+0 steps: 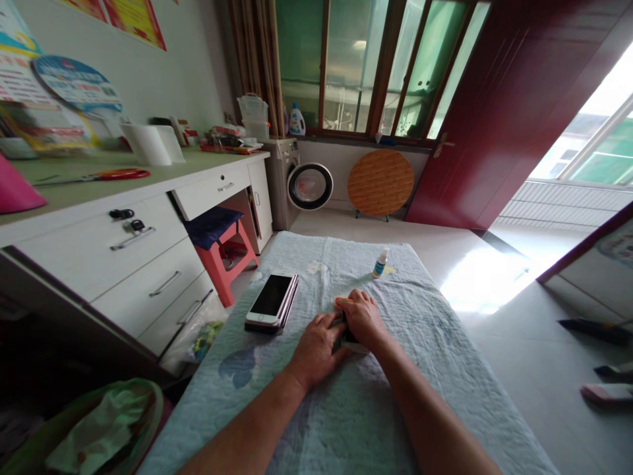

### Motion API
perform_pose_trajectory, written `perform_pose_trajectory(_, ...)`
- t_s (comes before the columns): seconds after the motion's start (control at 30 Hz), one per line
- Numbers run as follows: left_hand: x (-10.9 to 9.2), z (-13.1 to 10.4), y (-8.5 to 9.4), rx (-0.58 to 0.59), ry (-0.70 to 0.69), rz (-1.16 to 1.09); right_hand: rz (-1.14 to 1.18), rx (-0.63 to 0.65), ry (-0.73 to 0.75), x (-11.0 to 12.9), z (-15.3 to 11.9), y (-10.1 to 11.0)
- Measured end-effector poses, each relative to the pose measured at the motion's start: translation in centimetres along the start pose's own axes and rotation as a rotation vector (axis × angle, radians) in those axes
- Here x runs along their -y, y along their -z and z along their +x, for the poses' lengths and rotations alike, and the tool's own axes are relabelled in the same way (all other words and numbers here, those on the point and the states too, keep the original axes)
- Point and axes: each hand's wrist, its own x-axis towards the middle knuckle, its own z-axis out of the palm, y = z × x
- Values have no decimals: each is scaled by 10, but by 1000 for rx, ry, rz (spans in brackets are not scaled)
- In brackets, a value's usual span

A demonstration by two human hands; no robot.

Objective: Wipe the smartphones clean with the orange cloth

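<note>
My left hand [319,346] grips the left side of what looks like a phone [363,348], lying on the cloth-covered table. Only a dark strip and a pale near edge of it show between my hands. My right hand [364,320] is closed over its top, with the fingers bent down on a small orange item [342,301] that mostly hides under them. To the left lies a stack of phones [271,300], the top one white-framed with a dark screen. A small spray bottle [380,264] with a blue label stands upright beyond my right hand.
A pale blue quilted cloth [306,422] covers the table. Left of it are a drawer desk [148,254] with scissors [119,175], a red stool [225,254] and a waste bin [155,412]. Behind stand a washing machine [284,191] with its door open and a round wooden tabletop [380,183].
</note>
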Motion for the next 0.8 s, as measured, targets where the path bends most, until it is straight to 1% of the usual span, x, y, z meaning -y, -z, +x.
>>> perform_pose_trajectory(0.17,-4,0,0,22,12,34,-38,7,-53,-6,2,-1)
perform_pose_trajectory(0.33,-5,0,-3,9,7,50,-50,-2,-105,-15,1,1)
perform_pose_trajectory(0.5,-6,0,-5,2,20,89,-64,0,-186,-28,-6,6)
perform_pose_trajectory(0.6,-8,0,-6,2,29,113,-76,-6,-211,-34,-11,10)
perform_pose_trajectory(0.8,-12,-1,-9,-43,36,151,-123,-12,-261,-32,-14,16)
